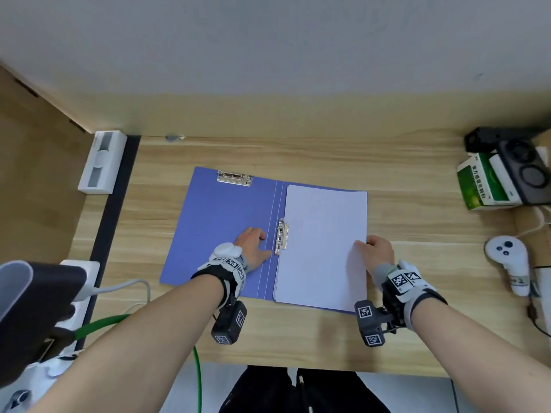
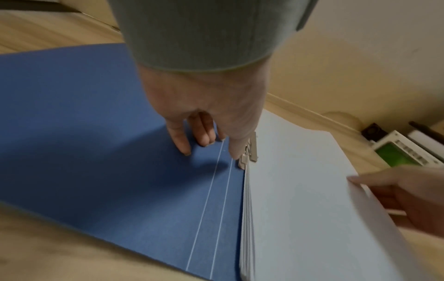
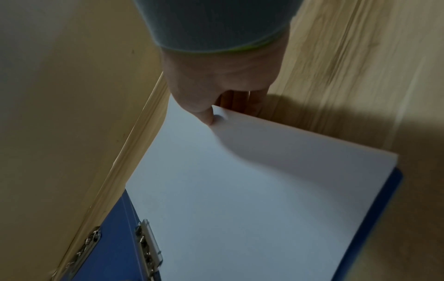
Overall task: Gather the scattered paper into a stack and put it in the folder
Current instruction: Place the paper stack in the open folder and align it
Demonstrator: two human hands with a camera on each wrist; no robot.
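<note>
An open blue folder (image 1: 220, 222) lies flat on the wooden desk. A stack of white paper (image 1: 322, 248) rests on its right half, its left edge at the metal side clip (image 1: 281, 236) by the spine. My left hand (image 1: 262, 242) rests on the left half with straight fingers (image 2: 182, 142), its thumb touching the clip's lever (image 2: 242, 161). My right hand (image 1: 372, 245) pinches the stack's right edge, thumb (image 3: 206, 116) on top and fingers underneath, lifting that edge slightly. A second metal clip (image 1: 235, 177) sits at the top of the left half.
A white box (image 1: 101, 162) stands at the back left. At the right are a black speaker (image 1: 524, 171), a green carton (image 1: 483, 183) and a white controller (image 1: 507, 260). A power strip (image 1: 83, 281), a green cable (image 1: 101, 323) and a dark object (image 1: 35, 308) lie at the near left.
</note>
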